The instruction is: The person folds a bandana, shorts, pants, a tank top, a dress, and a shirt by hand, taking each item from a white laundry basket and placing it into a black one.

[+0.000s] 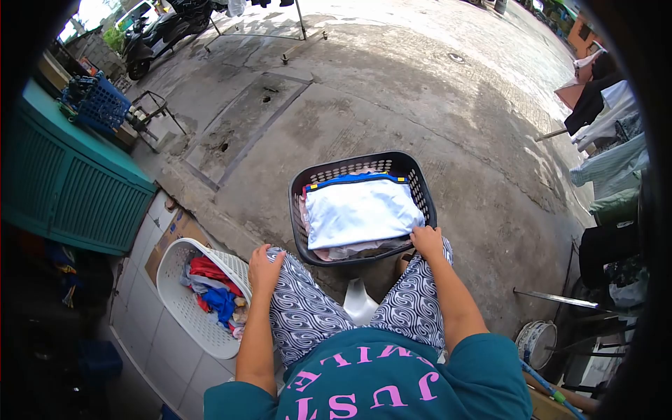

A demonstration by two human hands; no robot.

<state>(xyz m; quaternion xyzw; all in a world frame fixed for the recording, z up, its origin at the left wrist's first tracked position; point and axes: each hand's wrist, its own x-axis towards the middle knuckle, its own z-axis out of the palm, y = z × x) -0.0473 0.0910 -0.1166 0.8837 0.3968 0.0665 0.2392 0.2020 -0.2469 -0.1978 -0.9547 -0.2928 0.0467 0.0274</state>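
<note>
A dark basket (302,227) stands on the concrete in front of my knees, with a folded white cloth (364,210) lying on top of other clothes inside. My right hand (425,240) is at the near right corner of the basket, by the cloth's edge and my right knee; its fingers are bent, and whether they grip anything is unclear. My left hand (266,267) rests on my left knee, fingers apart, holding nothing. To the left, a white basket (183,294) leans at a tilt with red, blue and grey clothes (218,297) in it.
Teal louvred shutters (91,189) and a blue basket (105,105) are at the left. A motorcycle (164,35) is parked at the back left. Clothes hang (609,168) along the right side. A white bucket (537,343) stands at the lower right.
</note>
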